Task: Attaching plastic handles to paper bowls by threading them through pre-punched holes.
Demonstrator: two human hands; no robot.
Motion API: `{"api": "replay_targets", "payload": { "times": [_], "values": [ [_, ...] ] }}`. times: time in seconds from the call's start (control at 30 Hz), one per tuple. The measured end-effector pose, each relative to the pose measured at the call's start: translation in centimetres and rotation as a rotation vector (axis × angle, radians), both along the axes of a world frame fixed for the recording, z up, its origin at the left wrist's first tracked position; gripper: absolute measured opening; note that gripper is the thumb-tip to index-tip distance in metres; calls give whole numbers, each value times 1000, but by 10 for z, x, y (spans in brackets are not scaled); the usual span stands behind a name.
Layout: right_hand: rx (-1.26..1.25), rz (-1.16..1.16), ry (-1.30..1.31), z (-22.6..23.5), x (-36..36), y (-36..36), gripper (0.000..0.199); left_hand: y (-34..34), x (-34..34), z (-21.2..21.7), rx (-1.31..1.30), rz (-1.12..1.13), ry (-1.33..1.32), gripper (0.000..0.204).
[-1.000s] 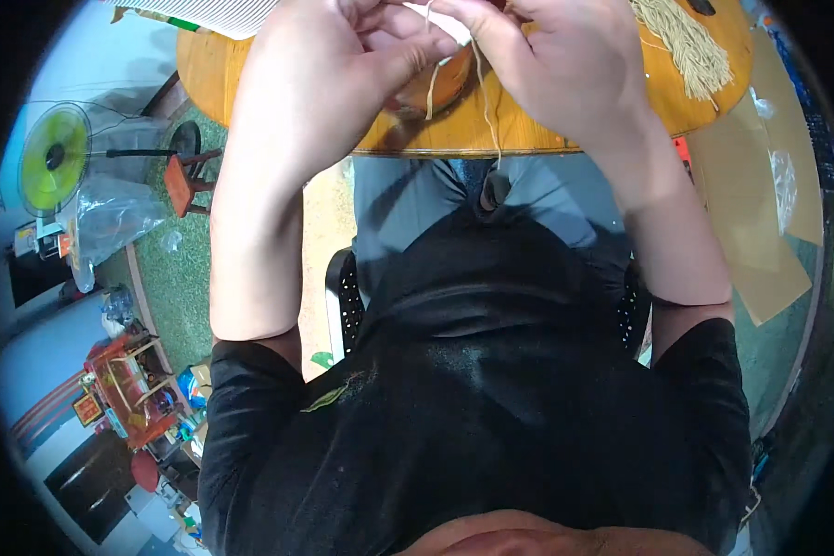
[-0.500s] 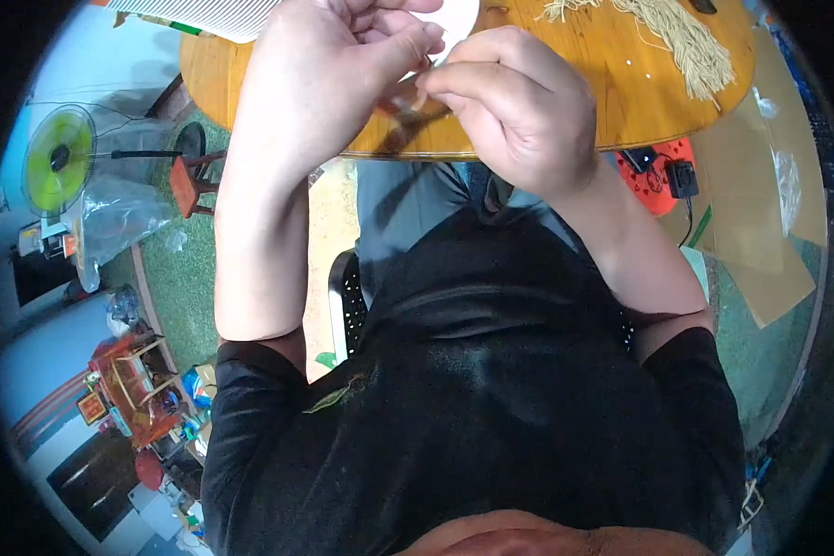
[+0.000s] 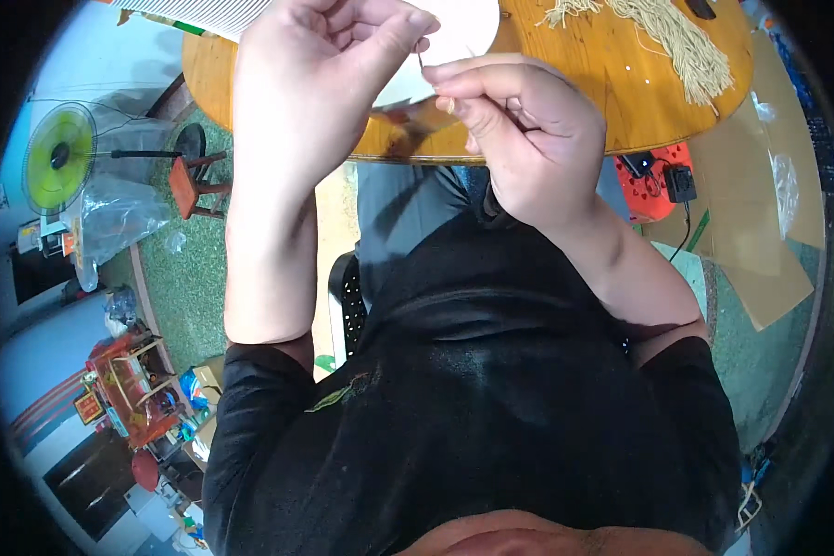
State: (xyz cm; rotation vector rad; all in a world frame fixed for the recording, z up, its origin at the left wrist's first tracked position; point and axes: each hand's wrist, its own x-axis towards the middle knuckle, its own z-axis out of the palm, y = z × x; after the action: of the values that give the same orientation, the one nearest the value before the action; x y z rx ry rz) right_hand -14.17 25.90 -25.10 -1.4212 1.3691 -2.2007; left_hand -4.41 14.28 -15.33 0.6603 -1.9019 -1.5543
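Note:
Above the near edge of the table, my left hand [image 3: 343, 60] is closed, its thumb and forefinger pinching a thin dark strand [image 3: 421, 61]. The strand hangs a short way down from those fingertips toward my right forefinger. Just right of it, my right hand [image 3: 542, 120] is bent in a pinch, thumb and forefinger tips close together. Whatever lies between them is too small to make out. Behind both hands lies a white round disc [image 3: 473, 26], partly covered by my fingers. A bundle of beige yarn [image 3: 684, 48] rests on the table's right side.
The wooden table [image 3: 612, 116] has a rounded edge. A white ribbed panel [image 3: 190, 11] lies at its far left. On the left floor stand a green fan [image 3: 60, 157] and a red stool [image 3: 185, 190]. Right of me are a black adapter [image 3: 680, 183] and cardboard [image 3: 760, 269].
My hands have drawn slightly apart; the right moved down and right, with its thumb now showing. The dark strand between them is now visible. More of the white disc shows.

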Motion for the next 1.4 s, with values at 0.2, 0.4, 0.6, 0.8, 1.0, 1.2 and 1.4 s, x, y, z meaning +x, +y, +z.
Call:
{"api": "replay_targets", "payload": {
  "times": [0.2, 0.4, 0.6, 0.8, 1.0, 1.2, 1.4],
  "values": [
    [332, -42, -119, 34, 4, 11, 8, 12, 13, -2, 101, -23, 187, 39],
    [641, 105, -344, 79, -10, 8, 10, 16, 17, -4, 78, -14, 270, 38],
    [881, 246, -412, 90, -23, 5, 9, 11, 13, 0, -126, -110, 148, 34],
    [729, 392, -366, 82, -33, 10, 7, 1, 4, 1, -197, -146, 77, 29],
    [663, 393, -373, 75, -32, 12, 7, 3, 1, 1, -144, -178, 99, 30],
    [667, 305, -339, 73, -28, 12, 7, 2, 14, 5, -117, -238, 50, 33],
    [-358, 620, -74, 4, -42, -15, 8, 13, 10, 17, -487, -234, -380, 17]
  ]
}}
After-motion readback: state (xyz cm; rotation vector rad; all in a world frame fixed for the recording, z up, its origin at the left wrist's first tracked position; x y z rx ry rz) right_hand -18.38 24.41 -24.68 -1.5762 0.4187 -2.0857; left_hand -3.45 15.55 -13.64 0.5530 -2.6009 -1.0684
